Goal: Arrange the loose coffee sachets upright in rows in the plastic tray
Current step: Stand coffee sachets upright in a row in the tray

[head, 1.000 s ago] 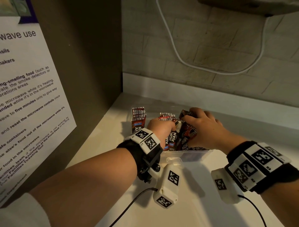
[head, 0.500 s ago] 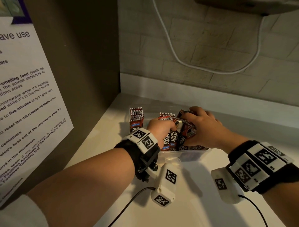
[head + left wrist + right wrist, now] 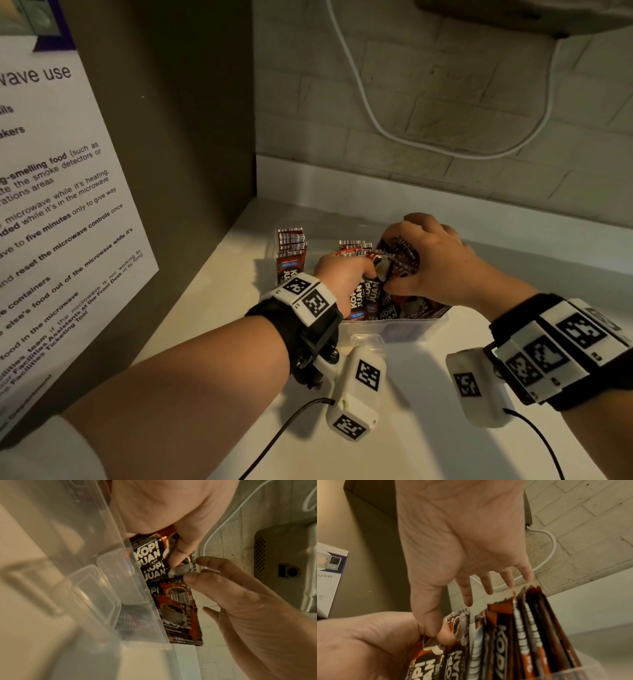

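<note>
A clear plastic tray (image 3: 411,330) (image 3: 106,545) stands on the white counter near the back corner. Red and black coffee sachets stand upright in it: one row (image 3: 291,246) at the back left, another (image 3: 352,245) beside it. My right hand (image 3: 399,260) (image 3: 467,608) lies over a leaning bundle of sachets (image 3: 522,635), with its fingers spread on their tops and its thumb against the front one. My left hand (image 3: 371,270) (image 3: 192,573) pinches the top of a front sachet (image 3: 181,569) next to that thumb. The tray floor is hidden.
A dark side panel with a paper notice (image 3: 68,205) walls off the left. The brick wall behind carries a looping white cable (image 3: 394,137), and an appliance (image 3: 513,17) hangs at the top right. Bare white counter (image 3: 428,438) lies in front of the tray.
Both hands have stayed on the same sachets in the tray. Only the fingers and the view have shifted slightly.
</note>
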